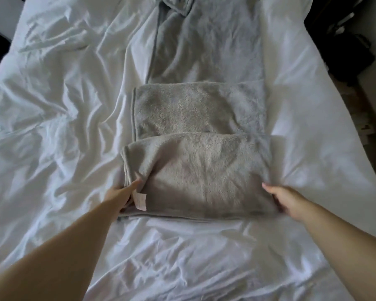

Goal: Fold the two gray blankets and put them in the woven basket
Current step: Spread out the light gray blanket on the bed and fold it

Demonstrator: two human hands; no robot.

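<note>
Gray fleece, the blanket lies mid-bed on the rumpled white bed. Its near end is folded into a thick stack, with another fold touching it just beyond. Our left grip pinches the stack's left edge, thumb on top and fingers tucked among the layers, beside a white label. Our right grip holds the right edge, thumb above and fingers curled beneath. Farther up the bed a long gray length runs away from us; we cannot tell whether it is the same piece or the second one. Dark clutter sits off the bed's right side.
</note>
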